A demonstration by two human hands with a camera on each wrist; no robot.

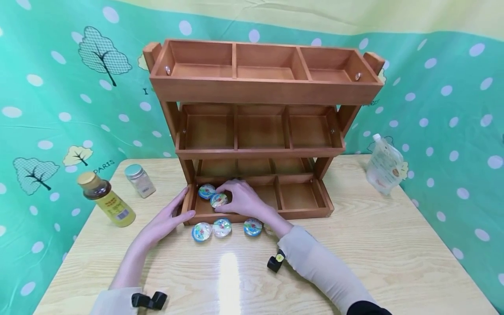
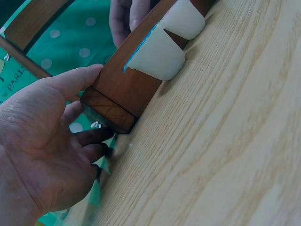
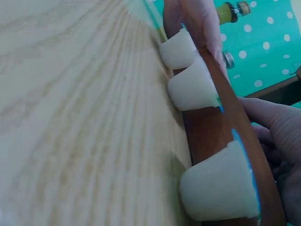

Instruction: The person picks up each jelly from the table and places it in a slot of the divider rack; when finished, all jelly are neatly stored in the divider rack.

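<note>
In the bottom left compartment of the wooden shelf rack [image 1: 260, 94], my right hand [image 1: 243, 197] pinches a jelly cup [image 1: 218, 200] between thumb and fingers. Another jelly cup [image 1: 206, 191] with a blue lid sits beside it, behind and to the left. My left hand [image 1: 167, 221] touches the bottom tray's left end, thumb at the front corner and the other fingers along its side, as the left wrist view also shows. On the table before the tray stand more jelly cups, a left one [image 1: 201, 232], a second [image 1: 222, 227] and a third [image 1: 253, 227]; my right wrist partly covers another.
A yellow-labelled bottle [image 1: 114, 208] and a jar with a teal lid [image 1: 141, 180] stand left of the rack. To its right is a clear spouted pouch [image 1: 385, 166]. A patterned green cloth [image 1: 441, 131] hangs around the wooden table [image 1: 354, 253].
</note>
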